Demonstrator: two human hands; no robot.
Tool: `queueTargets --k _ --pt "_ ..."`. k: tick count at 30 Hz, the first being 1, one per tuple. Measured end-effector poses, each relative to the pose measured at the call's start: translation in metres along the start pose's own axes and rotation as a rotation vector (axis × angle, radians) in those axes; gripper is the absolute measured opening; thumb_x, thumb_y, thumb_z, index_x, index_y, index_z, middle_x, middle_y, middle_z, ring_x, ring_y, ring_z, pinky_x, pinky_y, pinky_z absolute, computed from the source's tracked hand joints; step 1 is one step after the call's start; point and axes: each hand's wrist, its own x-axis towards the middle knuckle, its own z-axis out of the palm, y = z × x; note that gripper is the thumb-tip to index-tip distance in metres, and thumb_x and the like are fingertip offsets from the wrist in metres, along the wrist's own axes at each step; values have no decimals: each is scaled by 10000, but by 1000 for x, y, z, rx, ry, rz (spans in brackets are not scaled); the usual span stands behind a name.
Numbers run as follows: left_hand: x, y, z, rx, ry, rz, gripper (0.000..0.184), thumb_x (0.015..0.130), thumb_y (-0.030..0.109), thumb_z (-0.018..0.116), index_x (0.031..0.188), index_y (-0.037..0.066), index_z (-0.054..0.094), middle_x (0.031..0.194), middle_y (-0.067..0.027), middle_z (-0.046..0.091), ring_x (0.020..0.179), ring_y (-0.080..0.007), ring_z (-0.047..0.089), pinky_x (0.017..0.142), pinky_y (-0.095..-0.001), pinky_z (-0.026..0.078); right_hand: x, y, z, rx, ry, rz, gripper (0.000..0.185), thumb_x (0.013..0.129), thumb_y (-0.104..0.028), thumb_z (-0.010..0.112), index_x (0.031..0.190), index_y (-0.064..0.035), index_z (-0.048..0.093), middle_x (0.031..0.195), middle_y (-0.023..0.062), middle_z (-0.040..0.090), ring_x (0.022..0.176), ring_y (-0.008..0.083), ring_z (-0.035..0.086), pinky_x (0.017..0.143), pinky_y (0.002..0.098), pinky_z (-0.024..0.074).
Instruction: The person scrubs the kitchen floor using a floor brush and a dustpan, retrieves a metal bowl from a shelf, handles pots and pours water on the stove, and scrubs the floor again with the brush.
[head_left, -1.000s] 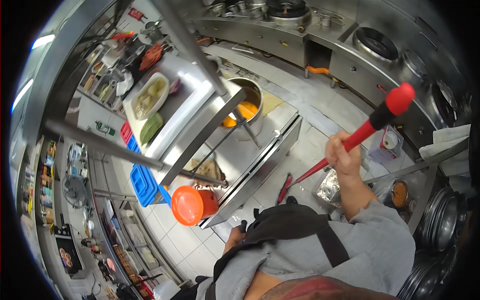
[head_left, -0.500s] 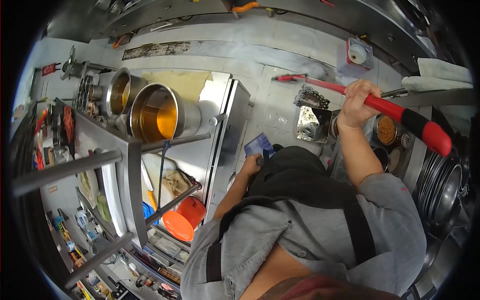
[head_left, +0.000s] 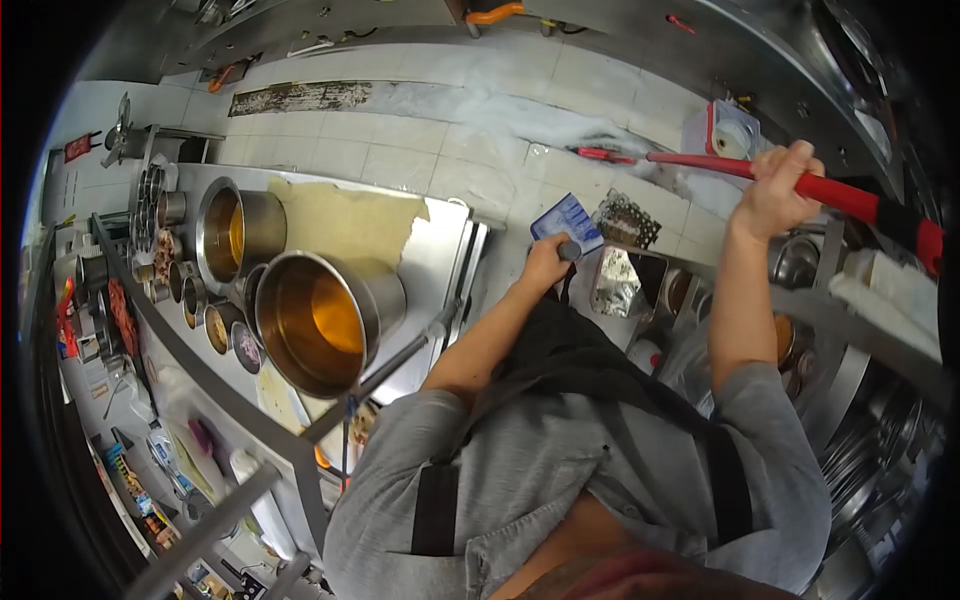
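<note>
My right hand [head_left: 775, 195] is wrapped round a long red-handled tool [head_left: 840, 192] with a black grip section. The tool's red head [head_left: 607, 155] lies at the wet, foamy floor [head_left: 480, 108]. In my left hand [head_left: 547, 262] is a dark grey handle [head_left: 570, 251], with its fingers closed round it. A blue and white item [head_left: 568, 222] is just beyond that hand; whether it joins the handle I cannot make out. To the right of it, a perforated dark mat [head_left: 627, 219] lies on the floor.
Large steel pots [head_left: 362, 290] of orange liquid stand on the steel counter [head_left: 420, 350] at left, beside small containers. Metal shelf rails [head_left: 245, 505] cross the lower left. A foil-lined tray [head_left: 620, 283] lies front right. A white-red container [head_left: 733, 135] stands beyond my right hand.
My left hand has moved forward and right with the handle. My right hand has moved right with the red tool, whose head also shifted right. The view has shifted, showing more of the pots.
</note>
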Motion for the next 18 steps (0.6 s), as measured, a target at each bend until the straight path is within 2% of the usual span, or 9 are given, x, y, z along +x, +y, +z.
queueTargets --k 2,4,5,8,11,12,15,16,18 --pt "49 4 -9 49 43 -57 261 684 174 723 881 38 621 825 -198 640 804 -348 629 706 -391 485 28 13 10 92 28 47 318 894 -169 586 661 -57 402 513 24 419 411 86 374 395 245 316" --pt "99 -2 -8 54 109 -126 363 680 268 757 929 34 634 859 -198 653 833 -345 632 737 -395 489 47 19 21 75 28 56 330 897 -175 582 648 -66 394 502 17 400 403 83 362 390 244 302" --pt "118 -2 -9 50 96 -123 363 680 268 757 929 34 634 859 -198 653 833 -345 632 737 -395 489 56 21 22 64 38 63 343 899 -181 579 636 -75 386 491 10 382 395 81 350 385 243 288" --pt "160 1 -29 -5 205 -144 316 675 295 756 824 38 649 749 -133 664 707 -241 647 670 -354 501 68 27 19 87 87 70 342 908 -175 562 630 -88 382 481 2 360 391 76 339 384 233 281" --pt "200 -24 -37 24 264 -140 302 676 285 752 810 37 644 759 -123 667 709 -244 645 668 -356 499 76 31 5 58 121 57 326 923 -145 517 637 -96 368 498 2 352 404 76 334 383 225 288" --pt "210 -22 -47 34 205 -200 404 658 284 762 950 36 635 859 -185 661 832 -351 633 732 -398 495 80 35 -5 62 68 46 314 928 -152 505 651 -91 371 513 8 356 418 85 342 397 229 302" --pt "240 -41 -67 34 253 -263 414 644 273 760 957 34 634 853 -182 661 832 -352 632 731 -393 494 86 43 -7 132 -108 20 293 934 -196 490 693 -68 385 555 34 374 461 127 376 450 263 363" --pt "253 -66 -71 97 273 -259 399 636 266 757 936 32 638 844 -173 664 814 -338 638 722 -395 495 89 49 -4 125 -201 67 304 928 -232 507 706 -58 392 575 52 395 484 154 404 484 299 395" --pt "267 -92 -88 76 337 -282 368 631 260 758 898 34 646 818 -149 670 770 -301 647 703 -379 500 97 64 13 129 -409 135 311 932 -224 489 688 -61 389 540 48 374 462 158 392 459 301 379"
